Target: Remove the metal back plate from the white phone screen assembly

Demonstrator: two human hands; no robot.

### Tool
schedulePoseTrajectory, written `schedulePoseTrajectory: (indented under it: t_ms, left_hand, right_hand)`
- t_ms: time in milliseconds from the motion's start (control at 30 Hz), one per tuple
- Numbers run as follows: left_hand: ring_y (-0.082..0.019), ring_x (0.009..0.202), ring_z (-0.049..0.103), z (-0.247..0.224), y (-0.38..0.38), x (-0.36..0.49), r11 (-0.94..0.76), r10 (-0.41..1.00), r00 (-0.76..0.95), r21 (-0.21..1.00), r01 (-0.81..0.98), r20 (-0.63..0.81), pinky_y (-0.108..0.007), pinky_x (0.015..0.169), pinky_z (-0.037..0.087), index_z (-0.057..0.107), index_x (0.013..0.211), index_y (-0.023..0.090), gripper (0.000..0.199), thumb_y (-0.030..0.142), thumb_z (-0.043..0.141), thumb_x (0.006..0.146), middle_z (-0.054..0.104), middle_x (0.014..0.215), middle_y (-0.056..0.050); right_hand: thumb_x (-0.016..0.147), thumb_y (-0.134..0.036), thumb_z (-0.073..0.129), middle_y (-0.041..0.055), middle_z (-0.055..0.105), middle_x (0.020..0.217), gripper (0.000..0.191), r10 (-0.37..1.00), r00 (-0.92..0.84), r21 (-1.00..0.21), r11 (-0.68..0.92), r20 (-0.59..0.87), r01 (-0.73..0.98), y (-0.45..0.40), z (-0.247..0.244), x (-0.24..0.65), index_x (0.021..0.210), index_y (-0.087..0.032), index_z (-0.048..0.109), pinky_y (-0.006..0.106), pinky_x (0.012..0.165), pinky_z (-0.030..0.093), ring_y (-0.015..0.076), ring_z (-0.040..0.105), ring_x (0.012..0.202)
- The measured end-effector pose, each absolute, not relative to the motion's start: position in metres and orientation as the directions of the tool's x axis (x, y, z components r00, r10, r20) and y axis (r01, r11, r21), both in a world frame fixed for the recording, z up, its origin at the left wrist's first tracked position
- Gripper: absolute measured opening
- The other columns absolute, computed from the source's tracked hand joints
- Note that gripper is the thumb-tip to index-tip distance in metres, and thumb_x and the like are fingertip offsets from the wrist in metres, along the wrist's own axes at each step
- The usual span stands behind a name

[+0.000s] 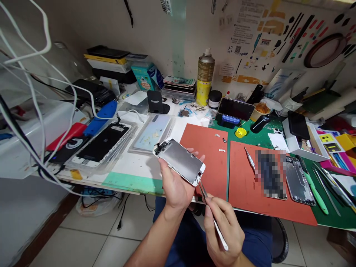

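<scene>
A white-framed phone screen assembly, its grey metal back facing up, rests in my left hand, thumb along the near edge and fingertips showing behind the far edge. My right hand pinches a pair of metal tweezers. The tweezers' tips meet the lower right end of the screen assembly, close to its round button hole; whether they grip a small part there I cannot tell. Both hands are held at the table's front edge, by a reddish-brown mat with a few small metal pieces on it.
A second mat on the right carries a screwdriver, a pixelated panel and an opened phone housing. Left are another white phone screen and hanging white cables. A spray can and propped phone stand behind.
</scene>
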State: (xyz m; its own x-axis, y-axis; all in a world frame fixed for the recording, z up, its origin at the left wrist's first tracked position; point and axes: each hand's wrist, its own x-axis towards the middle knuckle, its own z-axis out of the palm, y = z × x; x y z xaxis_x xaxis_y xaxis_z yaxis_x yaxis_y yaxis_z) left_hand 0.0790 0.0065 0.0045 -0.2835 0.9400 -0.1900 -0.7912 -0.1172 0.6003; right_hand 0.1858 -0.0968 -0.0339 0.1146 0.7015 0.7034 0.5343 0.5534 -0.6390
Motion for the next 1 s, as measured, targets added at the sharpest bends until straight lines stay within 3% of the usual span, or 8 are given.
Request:
schedulePoseTrajectory:
  t_ms: [233, 767, 1000]
  left_hand:
    - [-0.027, 0.106, 0.071, 0.006, 0.004, 0.084, -0.190, 0.919, -0.366, 0.646, -0.739, -0.148, -0.056, 0.107, 0.058, 0.076, 0.116, 0.022, 0.067, 0.080, 0.047, 0.099, 0.073, 0.114, -0.011]
    - [-0.027, 0.103, 0.072, 0.006, 0.007, 0.082, -0.145, 0.910, -0.352, 0.627, -0.765, -0.219, -0.058, 0.107, 0.057, 0.078, 0.111, 0.020, 0.067, 0.079, 0.048, 0.099, 0.074, 0.108, -0.010]
    - [-0.027, 0.106, 0.072, 0.006, 0.007, 0.081, -0.140, 0.906, -0.355, 0.628, -0.766, -0.231, -0.059, 0.108, 0.057, 0.078, 0.112, 0.020, 0.069, 0.079, 0.043, 0.101, 0.074, 0.109, -0.011]
  right_hand:
    - [0.095, 0.003, 0.066, 0.0109, 0.082, 0.113, 0.063, 0.655, 0.084, -0.539, 0.535, 0.751, 0.651, -0.094, -0.038, 0.178, 0.152, -0.023, 0.064, 0.031, 0.086, 0.072, 0.0242, 0.083, 0.098]
    - [0.097, 0.005, 0.062, 0.0146, 0.077, 0.119, 0.066, 0.665, 0.044, -0.560, 0.589, 0.745, 0.582, -0.094, -0.049, 0.178, 0.158, -0.021, 0.057, 0.037, 0.093, 0.072, 0.0273, 0.081, 0.111]
    - [0.094, 0.008, 0.063, 0.0168, 0.076, 0.122, 0.065, 0.638, 0.041, -0.542, 0.616, 0.769, 0.572, -0.093, -0.056, 0.177, 0.155, -0.014, 0.059, 0.038, 0.098, 0.071, 0.0296, 0.080, 0.114]
